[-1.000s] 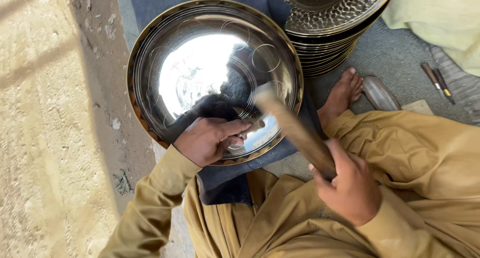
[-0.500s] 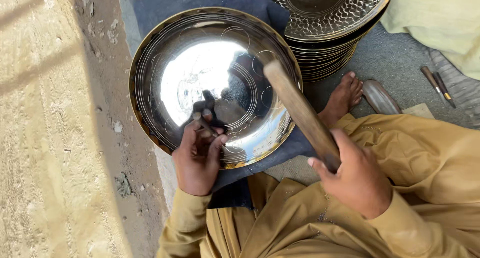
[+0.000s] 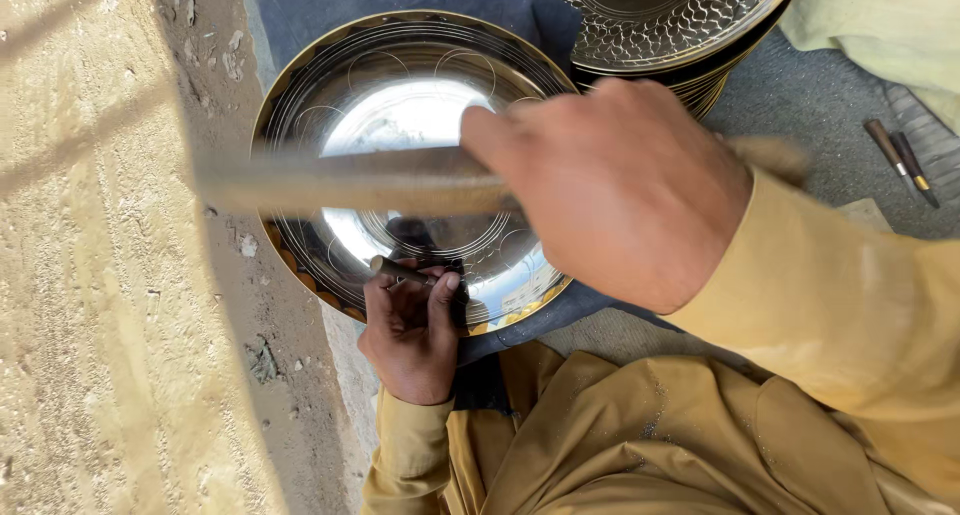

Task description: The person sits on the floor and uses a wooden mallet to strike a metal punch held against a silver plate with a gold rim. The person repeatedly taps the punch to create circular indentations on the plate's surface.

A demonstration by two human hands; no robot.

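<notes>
Presently, head view, itemised:

- Left hand (image 3: pixel 410 330): low in frame, fingers (image 3: pixel 445 293) pinched narrow round a small dark punch (image 3: pixel 398 269), tip set against the near inner wall of the tray.
- Round polished metal tray (image 3: pixel 420 105): resting tilted on a dark blue cloth (image 3: pixel 330 5), scribed circles and arcs showing on its bright surface, gilt rim toward the sandy ground (image 3: pixel 90 275).
- Right hand (image 3: pixel 615 190): raised close to the camera, closed in a full grip on a wooden stick (image 3: pixel 340 180), blurred, lying crosswise above the tray.
- Stack of hammered trays (image 3: pixel 660 20): top of frame, just beside the working tray, scale pattern already over the uppermost.
- Two small tools (image 3: pixel 900 160): on grey matting at right, well apart from both hands.
- Mustard-coloured clothing (image 3: pixel 640 435): filling the lower right.
- Step in hand, by judgement: chasing the pattern, punch placed, striker lifted.
- Next move, by judgement: calls for a square blow on the punch head, clear of the left knuckles, punch held steady on the scribed line.
</notes>
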